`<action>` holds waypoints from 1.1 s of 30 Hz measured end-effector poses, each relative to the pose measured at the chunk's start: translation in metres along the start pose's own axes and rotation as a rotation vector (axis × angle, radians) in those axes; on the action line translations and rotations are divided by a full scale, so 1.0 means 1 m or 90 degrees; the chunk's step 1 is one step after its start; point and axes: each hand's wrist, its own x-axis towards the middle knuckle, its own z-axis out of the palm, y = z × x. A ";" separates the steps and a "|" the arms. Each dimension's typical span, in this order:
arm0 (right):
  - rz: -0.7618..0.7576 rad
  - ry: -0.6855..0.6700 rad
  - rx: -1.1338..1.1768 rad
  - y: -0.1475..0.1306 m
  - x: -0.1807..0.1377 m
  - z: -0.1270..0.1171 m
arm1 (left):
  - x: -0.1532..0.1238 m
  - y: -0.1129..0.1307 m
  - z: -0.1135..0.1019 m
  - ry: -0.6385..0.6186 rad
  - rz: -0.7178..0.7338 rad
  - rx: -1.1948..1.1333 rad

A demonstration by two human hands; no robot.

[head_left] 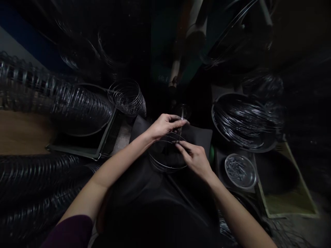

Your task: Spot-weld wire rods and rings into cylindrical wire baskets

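Over a dark covering on the lap, both hands are at a round wire frame [165,167] made of thin metal hoops. My left hand [165,126] is closed at the frame's far side, thumb and fingers pinching near a short upright metal rod [182,125]. Closer to me, my right hand [193,156] pinches the wire at the rod's lower end. Whether the rod is joined to the hoops I cannot tell. Behind the hands stands a dark machine with a pale shaft [174,74] pointing down toward them.
At left lie long stacks of wire rings [82,103] and a smaller stack of hoops [127,98]. At right are a basin [214,119] of bent wires, a clear bowl [254,177] of small metal pieces and a yellowish crate [289,205]. Much of the background is dark.
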 end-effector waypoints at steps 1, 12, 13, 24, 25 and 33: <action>0.003 0.008 -0.013 -0.001 0.001 -0.004 | -0.001 0.001 -0.001 0.001 0.000 -0.007; 0.171 -0.284 0.161 0.001 -0.001 -0.007 | 0.007 -0.004 -0.014 0.027 0.088 0.125; 0.173 -0.305 0.147 0.002 0.002 -0.008 | 0.011 -0.007 -0.020 0.071 0.127 0.191; 0.265 -0.253 0.295 0.015 0.000 -0.034 | 0.122 -0.005 -0.035 -0.074 0.223 0.847; 0.271 -0.251 0.286 0.017 -0.007 -0.027 | 0.126 -0.006 -0.031 -0.108 0.217 0.863; 0.243 -0.161 0.210 0.016 -0.018 0.005 | 0.064 -0.010 -0.051 -0.076 0.282 0.728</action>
